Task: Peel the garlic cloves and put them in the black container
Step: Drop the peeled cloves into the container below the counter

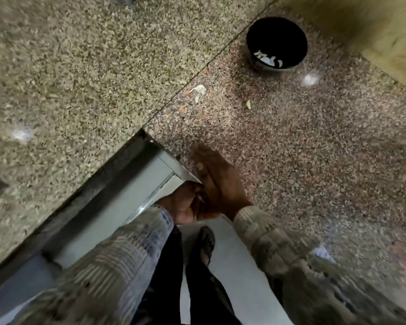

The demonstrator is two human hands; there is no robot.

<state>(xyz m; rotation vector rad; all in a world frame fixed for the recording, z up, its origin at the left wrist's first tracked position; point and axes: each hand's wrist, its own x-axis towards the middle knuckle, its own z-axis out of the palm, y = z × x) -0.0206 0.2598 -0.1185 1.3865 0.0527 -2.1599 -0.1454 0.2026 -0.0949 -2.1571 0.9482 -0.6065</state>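
Blurrily, the right hand [218, 184] lies flat, grip open, over the cupped left hand [186, 207], whose grip I cannot read. The black container [277, 31], well beyond both, holds pale cloves [267, 60]: probably light and slippery, so pinch their sides.

Dim, motion-blurred, glare spots, wide-angle warp

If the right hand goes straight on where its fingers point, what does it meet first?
Probably nothing: the right hand points over bare speckled counter; the peel scraps and black container lie right of that line. Height is unclear.
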